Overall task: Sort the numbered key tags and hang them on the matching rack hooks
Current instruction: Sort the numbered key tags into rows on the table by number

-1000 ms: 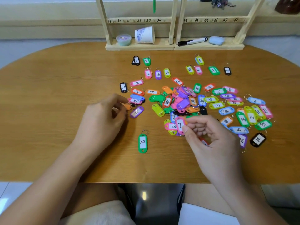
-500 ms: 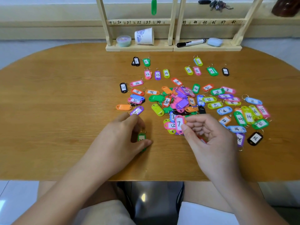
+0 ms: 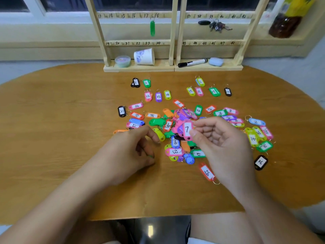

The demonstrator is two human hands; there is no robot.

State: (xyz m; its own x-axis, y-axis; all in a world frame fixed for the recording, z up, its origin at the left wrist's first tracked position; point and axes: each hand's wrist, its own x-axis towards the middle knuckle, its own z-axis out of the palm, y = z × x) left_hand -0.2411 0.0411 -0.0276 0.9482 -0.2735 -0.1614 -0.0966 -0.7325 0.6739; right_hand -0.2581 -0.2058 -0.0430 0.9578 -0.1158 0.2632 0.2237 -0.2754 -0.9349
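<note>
My right hand (image 3: 219, 143) pinches a pink tag numbered 7 (image 3: 187, 130) and holds it upright above the heap of coloured key tags (image 3: 182, 124) in the middle of the table. My left hand (image 3: 126, 154) is curled on the table left of the heap; a sliver of the green tag numbered 20 (image 3: 150, 156) shows under its fingers. Sorted tags lie in short rows nearer the rack: 1 (image 3: 135, 82) and 2, then 12 to 14 (image 3: 158, 96), and 15 to 20 (image 3: 207, 91). On the wooden rack (image 3: 173, 43), a green tag (image 3: 152, 28) hangs near 17.
On the rack's base stand a small round tub (image 3: 122, 61), a tipped paper cup (image 3: 144, 56), a black marker (image 3: 192, 62) and a blue case (image 3: 216, 61). A key bunch (image 3: 217, 25) lies behind the rack. Red tag 29 (image 3: 207, 172) and black tag 36 (image 3: 260, 162) lie near the front.
My left hand left the orange tag, moved down onto the green tag 20 and closed over it. My right hand raised tag 7 slightly. The camera tilted up, showing more rack.
</note>
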